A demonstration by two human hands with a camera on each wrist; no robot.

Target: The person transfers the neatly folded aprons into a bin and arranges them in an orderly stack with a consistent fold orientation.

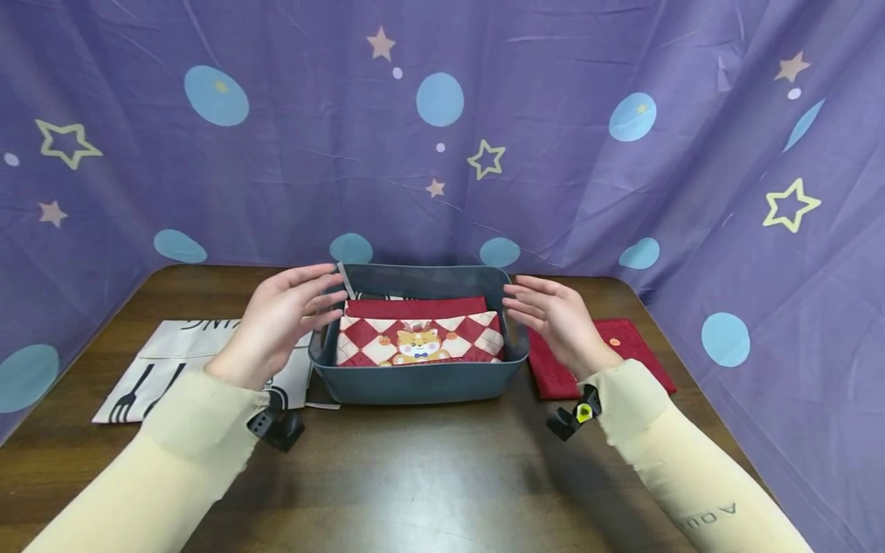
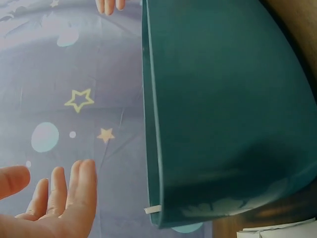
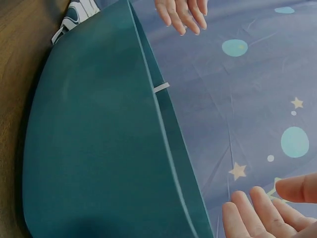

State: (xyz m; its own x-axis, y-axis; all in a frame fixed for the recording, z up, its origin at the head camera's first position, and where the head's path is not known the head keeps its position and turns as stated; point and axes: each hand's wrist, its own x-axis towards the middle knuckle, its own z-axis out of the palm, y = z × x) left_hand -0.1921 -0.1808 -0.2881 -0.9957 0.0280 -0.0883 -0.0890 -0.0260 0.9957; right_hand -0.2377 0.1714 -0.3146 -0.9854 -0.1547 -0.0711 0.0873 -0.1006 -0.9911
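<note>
left hand: my left hand is open, fingers relaxed and spread, hovering right at the left end of the bin. Holding nothing; from the wrist view there's a gap between fingers and rim, so I'd say near, not touching.

right hand: my right hand mirrors it at the right end, fingers straight-ish and loose, also empty. Can't tell for sure whether the fingertips brush the rim.

why like this: both palms face inward at either short end, which looks to me like the natural setup for grabbing a bin from both sides.

bin: dark teal plastic, sits mid table, toward the back near the purple star curtain.

what's in it: a red and white checked cloth with a cartoon animal stands along the front, and a plain dark red cloth is tucked behind it.

outside the bin: a white cloth with fork print lies flat to the left, and a red cloth lies flat to the right, partly under my right wrist.
</note>
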